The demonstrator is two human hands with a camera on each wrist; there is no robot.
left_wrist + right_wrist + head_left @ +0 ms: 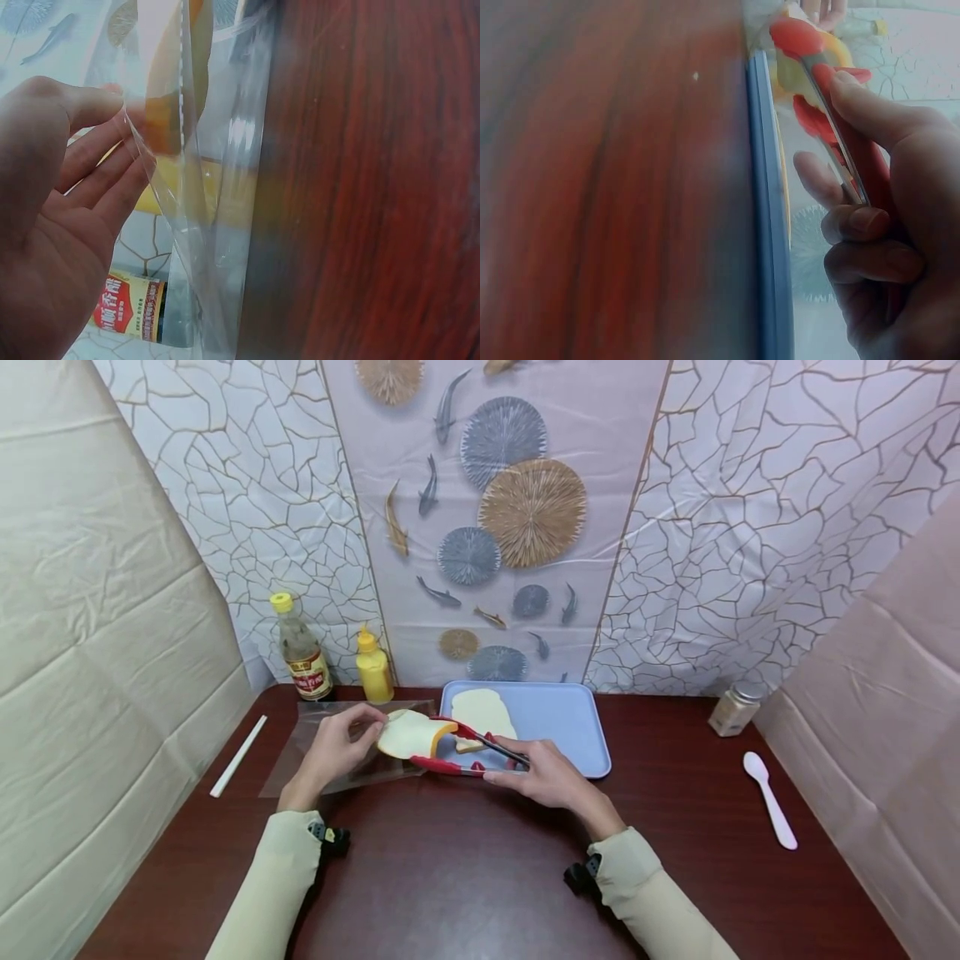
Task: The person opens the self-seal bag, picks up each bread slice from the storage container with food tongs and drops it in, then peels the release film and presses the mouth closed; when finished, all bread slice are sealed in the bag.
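My left hand (pixel 337 747) pinches the edge of a clear plastic bag (pixel 232 150) between thumb and fingers. A pale bread slice (pixel 405 735) with an orange-brown crust lies at the bag's mouth, bent on its right side. My right hand (pixel 543 772) grips red-tipped tongs (pixel 847 142), fingers curled round the handles. In the head view the tongs' two red tips reach either side of the slice's right end. Behind them, another bread slice (pixel 483 714) lies flat on a light blue tray (pixel 562 727), partly overlapped by the tongs.
At the back left stand a sauce bottle (pixel 306 660) with a yellow cap and a yellow squeeze bottle (pixel 373 668). White chopsticks (pixel 238 756) lie at the left. On the right are a spice jar (pixel 737 708) and a white spoon (pixel 771 802).
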